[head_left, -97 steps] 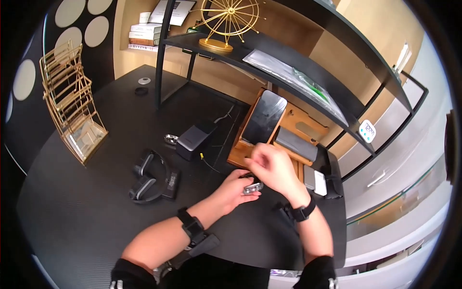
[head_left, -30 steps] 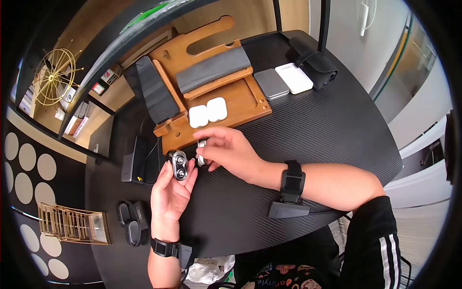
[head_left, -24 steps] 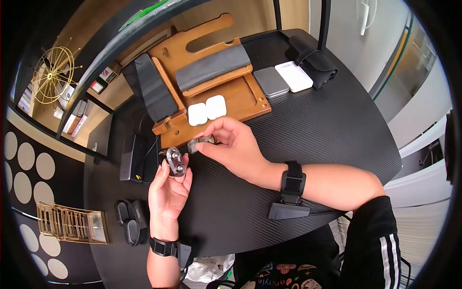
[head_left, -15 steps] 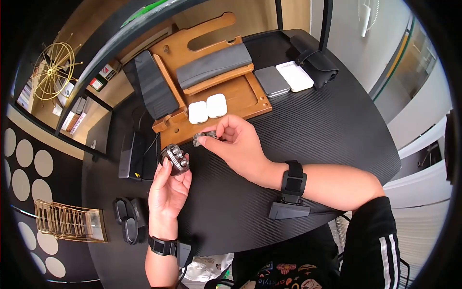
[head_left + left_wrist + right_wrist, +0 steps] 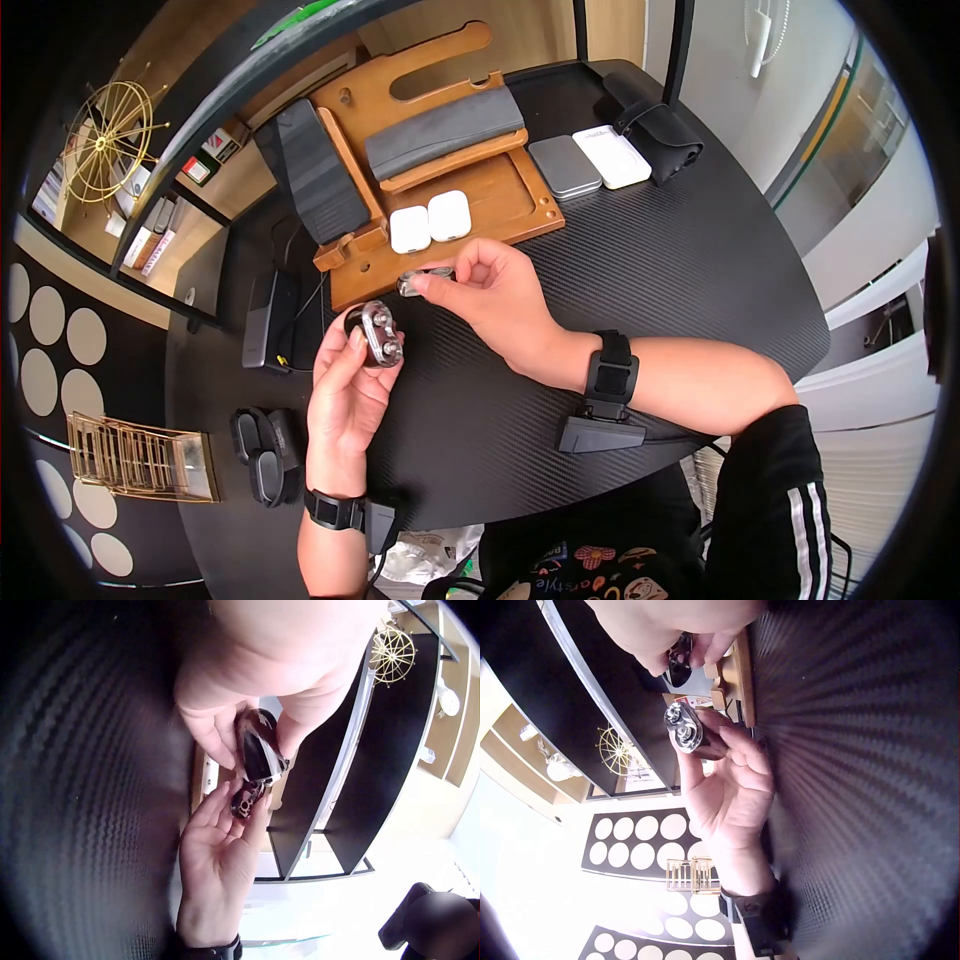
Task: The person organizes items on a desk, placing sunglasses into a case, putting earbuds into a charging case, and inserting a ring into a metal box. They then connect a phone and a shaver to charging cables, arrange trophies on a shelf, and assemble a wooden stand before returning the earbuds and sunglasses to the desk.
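Note:
In the head view my left hand [image 5: 347, 385] grips a small glossy dark electric shaver [image 5: 378, 343] between thumb and fingers. Two round metal parts stand on its clear oval top, which faces up and to the right. Just above and to the right, my right hand [image 5: 495, 300] pinches the shaver head [image 5: 412, 284], a small clear and dark piece lying apart from the body. The left wrist view shows the smooth curved side of the shaver [image 5: 260, 746], with the ringed underside of the shaver head [image 5: 244, 803] close beyond it. Fingers cover part of both.
A wooden stand [image 5: 350, 280] carries two white cases [image 5: 410, 230] and a grey case [image 5: 445, 135]. Right of it lie a grey tin [image 5: 565, 166], a white box [image 5: 612, 156] and a black pouch [image 5: 655, 140]. At left are a dark charger block [image 5: 262, 320] and black strapped devices [image 5: 263, 455].
The head view has swung round since the first frame. My hands have separated, the right drawing the shaver head up from the shaver, while my left hand has turned the shaver's top.

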{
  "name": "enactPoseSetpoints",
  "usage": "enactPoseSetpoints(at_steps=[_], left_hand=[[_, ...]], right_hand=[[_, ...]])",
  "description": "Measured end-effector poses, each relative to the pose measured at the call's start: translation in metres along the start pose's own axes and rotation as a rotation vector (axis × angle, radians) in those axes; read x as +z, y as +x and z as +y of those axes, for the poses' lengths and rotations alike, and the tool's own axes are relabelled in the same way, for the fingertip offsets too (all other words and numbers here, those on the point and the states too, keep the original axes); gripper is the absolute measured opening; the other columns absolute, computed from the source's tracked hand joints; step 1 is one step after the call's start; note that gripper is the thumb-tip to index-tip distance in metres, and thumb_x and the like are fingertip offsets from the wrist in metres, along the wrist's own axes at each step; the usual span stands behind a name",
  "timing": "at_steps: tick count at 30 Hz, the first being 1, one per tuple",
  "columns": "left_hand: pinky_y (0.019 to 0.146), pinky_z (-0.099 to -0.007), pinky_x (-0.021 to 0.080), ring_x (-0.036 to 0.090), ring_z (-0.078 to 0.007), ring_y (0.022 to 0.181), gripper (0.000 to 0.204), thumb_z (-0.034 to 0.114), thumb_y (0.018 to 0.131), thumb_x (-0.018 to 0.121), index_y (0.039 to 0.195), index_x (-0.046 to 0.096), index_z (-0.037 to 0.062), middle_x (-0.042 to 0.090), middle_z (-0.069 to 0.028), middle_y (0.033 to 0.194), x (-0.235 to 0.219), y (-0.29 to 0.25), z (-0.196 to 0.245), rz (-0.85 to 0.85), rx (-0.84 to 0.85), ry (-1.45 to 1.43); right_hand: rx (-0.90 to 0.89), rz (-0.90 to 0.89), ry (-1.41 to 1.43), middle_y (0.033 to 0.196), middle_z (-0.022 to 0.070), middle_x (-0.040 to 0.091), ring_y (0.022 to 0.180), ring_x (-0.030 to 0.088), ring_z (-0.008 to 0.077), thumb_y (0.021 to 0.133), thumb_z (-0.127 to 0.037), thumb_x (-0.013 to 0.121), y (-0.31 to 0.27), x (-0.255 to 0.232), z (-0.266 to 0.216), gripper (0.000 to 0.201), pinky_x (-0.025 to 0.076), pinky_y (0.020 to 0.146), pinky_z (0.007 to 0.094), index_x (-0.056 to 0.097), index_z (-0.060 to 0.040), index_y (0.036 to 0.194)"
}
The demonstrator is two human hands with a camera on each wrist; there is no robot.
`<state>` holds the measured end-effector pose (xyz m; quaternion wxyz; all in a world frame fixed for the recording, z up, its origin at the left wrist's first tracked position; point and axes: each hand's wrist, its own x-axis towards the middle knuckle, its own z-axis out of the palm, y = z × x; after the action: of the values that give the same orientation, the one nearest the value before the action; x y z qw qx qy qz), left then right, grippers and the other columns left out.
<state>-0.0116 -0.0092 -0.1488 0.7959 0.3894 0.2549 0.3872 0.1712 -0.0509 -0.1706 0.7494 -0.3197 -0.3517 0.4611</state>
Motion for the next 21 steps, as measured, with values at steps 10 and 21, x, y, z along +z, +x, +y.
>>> enactPoseSetpoints(at_steps=[10, 21], left_hand=[[0.085, -0.0319, 0.055, 0.063, -0.0206, 0.098, 0.028, 0.009, 0.091, 0.052, 0.118, 0.046, 0.0025, 0.059, -0.0128, 0.11, 0.005, 0.003, -0.003, 0.036, -0.006, -0.069], [0.089, -0.0344, 0.052, 0.06, -0.0218, 0.102, 0.028, -0.002, 0.088, 0.053, 0.114, 0.045, 0.0017, 0.057, -0.0146, 0.111, 0.009, 0.002, -0.003, -0.024, 0.024, 0.042]], right_hand=[[0.118, -0.12, 0.015, 0.095, 0.0132, 0.065, 0.089, 0.062, 0.0104, 0.082, 0.001, 0.065, -0.004, 0.007, 0.001, 0.019, 0.051, 0.076, 0.0209, 0.048, -0.0043, 0.074], [0.088, -0.19, -0.193, 0.093, 0.0075, 0.066, 0.087, 0.061, 0.0093, 0.079, -0.004, 0.07, -0.007, 0.005, -0.003, 0.022, 0.049, 0.075, 0.0225, 0.053, -0.0028, 0.094]])
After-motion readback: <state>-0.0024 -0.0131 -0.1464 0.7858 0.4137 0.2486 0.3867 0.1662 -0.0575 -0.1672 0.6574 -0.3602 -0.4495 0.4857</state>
